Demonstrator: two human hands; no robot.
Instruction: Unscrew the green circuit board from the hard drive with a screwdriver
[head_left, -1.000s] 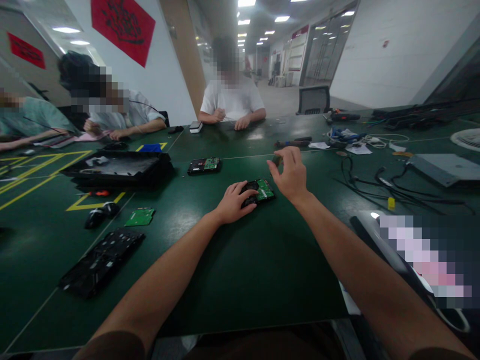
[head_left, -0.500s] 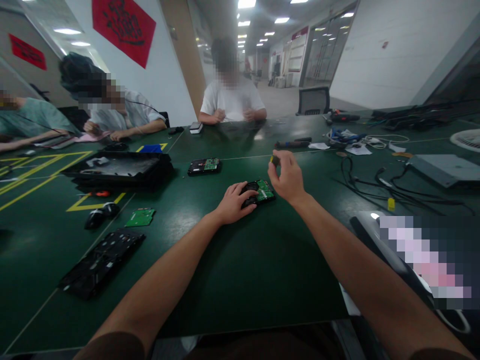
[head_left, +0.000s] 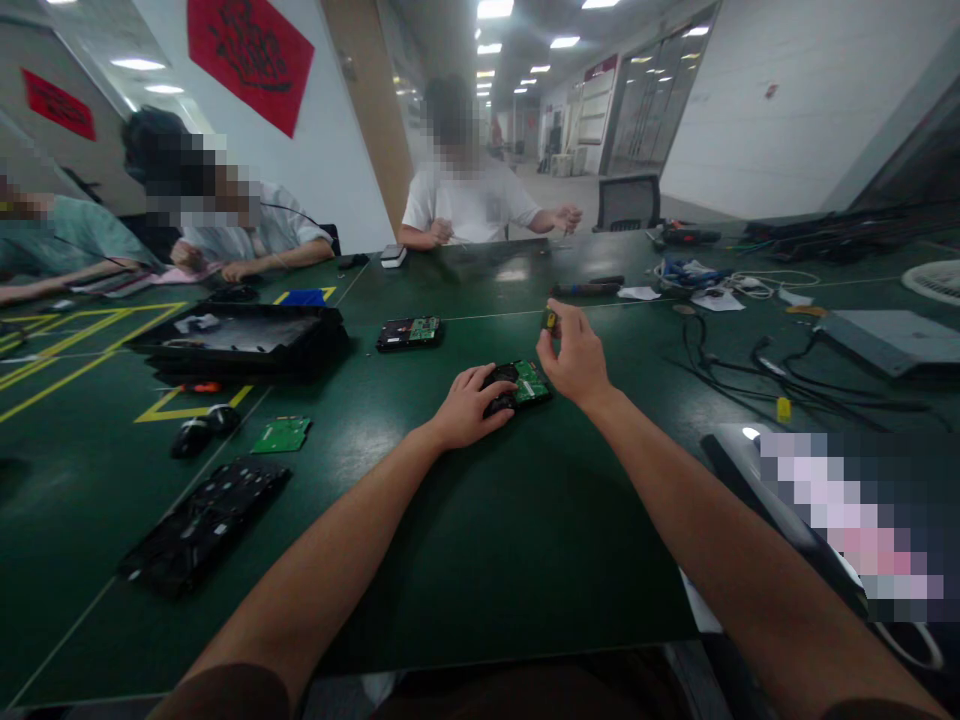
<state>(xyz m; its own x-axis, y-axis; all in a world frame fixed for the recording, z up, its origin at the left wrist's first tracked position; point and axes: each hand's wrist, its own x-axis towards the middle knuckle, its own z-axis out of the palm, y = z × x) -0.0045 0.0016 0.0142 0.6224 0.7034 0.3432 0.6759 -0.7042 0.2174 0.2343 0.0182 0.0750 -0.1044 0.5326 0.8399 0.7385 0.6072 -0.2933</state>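
My left hand (head_left: pixel 471 404) rests flat on a black hard drive (head_left: pixel 519 385) with a green circuit board facing up, lying on the dark green table (head_left: pixel 480 540). Just right of the drive, my right hand (head_left: pixel 576 357) is raised a little and pinches a small dark tool with a yellow band (head_left: pixel 550 320) between thumb and fingers. What sort of tool it is stays unclear because it is too small.
A second hard drive (head_left: pixel 409 332) lies farther back. At the left are a black tray (head_left: pixel 236 340), a loose green board (head_left: pixel 280 434), a mouse (head_left: pixel 191 436) and a black panel (head_left: pixel 202 522). Cables (head_left: pixel 765 365) spread at the right. Three people sit across the table.
My right hand was open above the table a second ago; it now pinches the small tool and holds it up. The person opposite has stretched an arm to the right. My left hand stayed put.
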